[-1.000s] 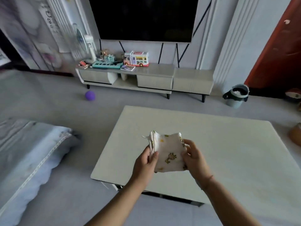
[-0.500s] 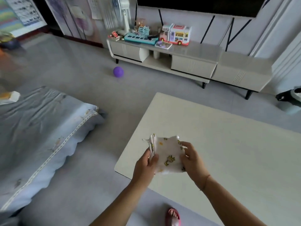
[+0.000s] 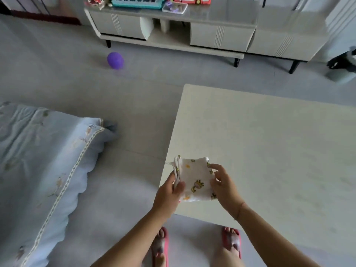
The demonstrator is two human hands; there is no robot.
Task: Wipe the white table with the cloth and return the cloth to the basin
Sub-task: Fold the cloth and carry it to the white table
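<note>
Pinching the folded cloth (image 3: pixel 194 180) from both sides, the two hands hold it low in the centre of the frame, above the near left corner of the white table (image 3: pixel 269 151). The left hand (image 3: pixel 167 191) grips the left edge: its thumb lies across the front face of the cloth and its fingers are closed behind it. The right hand (image 3: pixel 223 187) grips the right edge: its fingertips (image 3: pixel 213 166) curl over the upper right corner and its thumb presses the lower right side. The cloth is white with small yellow animal prints and is folded into a rough square; its layered edges fan out at the upper left corner. Whether it touches the tabletop cannot be told.

Both forearms run from the hands down to the bottom edge of the frame. A thin cord circles the right wrist. Two feet in red sandals (image 3: pixel 231 241) stand on the grey floor at bottom centre, just beside the near edge of the table.

A pale blue quilt (image 3: pixel 42 162) fills the left side of the frame. A purple ball (image 3: pixel 115 60) lies on the floor at upper left. A long low cabinet (image 3: pixel 212 33) spans the top of the frame, with toys (image 3: pixel 138 0) on its surface. A dark-rimmed bin (image 3: pixel 342 66) sits at the right edge.
</note>
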